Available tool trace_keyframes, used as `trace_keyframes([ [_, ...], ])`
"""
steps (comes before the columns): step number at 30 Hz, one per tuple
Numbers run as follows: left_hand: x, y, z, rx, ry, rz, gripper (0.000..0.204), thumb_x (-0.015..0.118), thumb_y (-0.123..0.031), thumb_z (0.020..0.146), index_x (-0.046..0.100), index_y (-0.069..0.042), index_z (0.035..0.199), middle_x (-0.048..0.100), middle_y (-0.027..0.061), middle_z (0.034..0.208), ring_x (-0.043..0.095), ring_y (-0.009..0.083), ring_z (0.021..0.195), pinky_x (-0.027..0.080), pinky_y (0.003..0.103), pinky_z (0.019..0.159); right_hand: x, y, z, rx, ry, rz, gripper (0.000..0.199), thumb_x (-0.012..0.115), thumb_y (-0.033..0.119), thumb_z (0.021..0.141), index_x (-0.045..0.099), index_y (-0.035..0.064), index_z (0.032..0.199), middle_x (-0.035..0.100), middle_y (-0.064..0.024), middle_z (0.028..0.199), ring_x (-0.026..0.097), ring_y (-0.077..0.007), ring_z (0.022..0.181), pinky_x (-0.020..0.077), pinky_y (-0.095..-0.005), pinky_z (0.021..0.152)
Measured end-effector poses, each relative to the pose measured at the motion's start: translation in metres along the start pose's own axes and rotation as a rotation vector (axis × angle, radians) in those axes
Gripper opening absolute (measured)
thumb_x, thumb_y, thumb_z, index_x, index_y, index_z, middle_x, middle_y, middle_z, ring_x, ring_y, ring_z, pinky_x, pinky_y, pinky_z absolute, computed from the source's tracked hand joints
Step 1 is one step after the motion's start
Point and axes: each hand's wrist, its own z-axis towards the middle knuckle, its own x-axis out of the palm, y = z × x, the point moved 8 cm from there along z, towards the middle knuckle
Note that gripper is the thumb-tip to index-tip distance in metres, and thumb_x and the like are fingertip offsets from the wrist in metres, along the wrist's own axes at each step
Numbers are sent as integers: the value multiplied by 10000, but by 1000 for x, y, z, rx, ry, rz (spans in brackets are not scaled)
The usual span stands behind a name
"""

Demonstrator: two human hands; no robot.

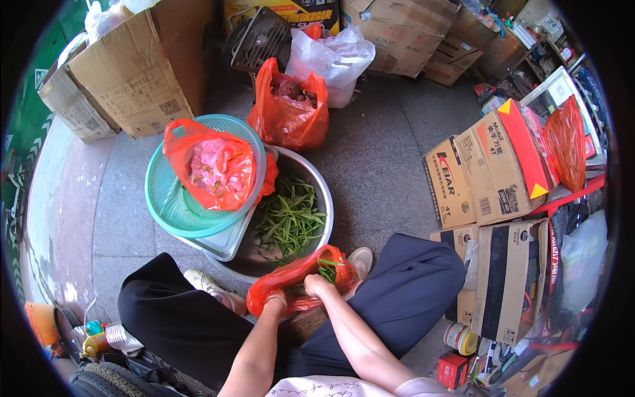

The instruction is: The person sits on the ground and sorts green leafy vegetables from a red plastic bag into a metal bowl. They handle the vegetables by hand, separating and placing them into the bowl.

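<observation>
Between my knees, a red plastic bag (291,270) lies with its mouth spread, and green leafy stems (328,269) show inside it. My left hand (276,301) is at the bag's left end, its fingers hidden by the plastic. Closed at the bag's opening, my right hand (318,285) is right beside the stems; what its fingers grip is hidden. Just beyond the bag is a wide metal basin (322,182) with a heap of long green leaves (291,215). A turquoise colander (159,192) rests over the basin's left side, holding another red bag (221,169) with pinkish contents.
Behind the basin stand a red bag of dark lumps (289,109) and a white plastic bag (331,59). Cardboard boxes line the left (132,79) and right (506,165). A tyre (109,382) lies at the lower left. My shoes (210,284) flank the basin's near edge.
</observation>
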Motion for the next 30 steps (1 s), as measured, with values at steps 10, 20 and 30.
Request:
trace_keyframes([
  [10, -47, -28, -45, 184, 18, -283, 280, 504, -180, 741, 589, -129, 1002, 607, 96, 969, 571, 238, 943, 452, 350, 808, 29, -17, 13, 77, -121, -179, 254, 482, 101, 759, 557, 82, 1001, 589, -126, 1008, 573, -267, 941, 478, -380, 751],
  [20, -80, -14, -67, -152, -258, -150, 440, 527, -228, 745, 465, -76, 1154, 475, 124, 1190, 496, 244, 1070, 411, 385, 863, 3, 8, -8, 116, 28, -208, 262, 551, 154, 724, 618, 72, 964, 574, -149, 1047, 564, -262, 967, 466, -366, 791],
  [30, -39, -10, -40, -16, -250, 196, 426, 377, -238, 813, 438, -39, 1185, 418, 143, 1243, 407, 320, 1135, 325, 428, 933, -148, 58, 46, -368, -906, 502, 172, 578, 146, 744, 613, 35, 871, 626, -121, 753, 607, -257, 707, 474, -331, 622],
])
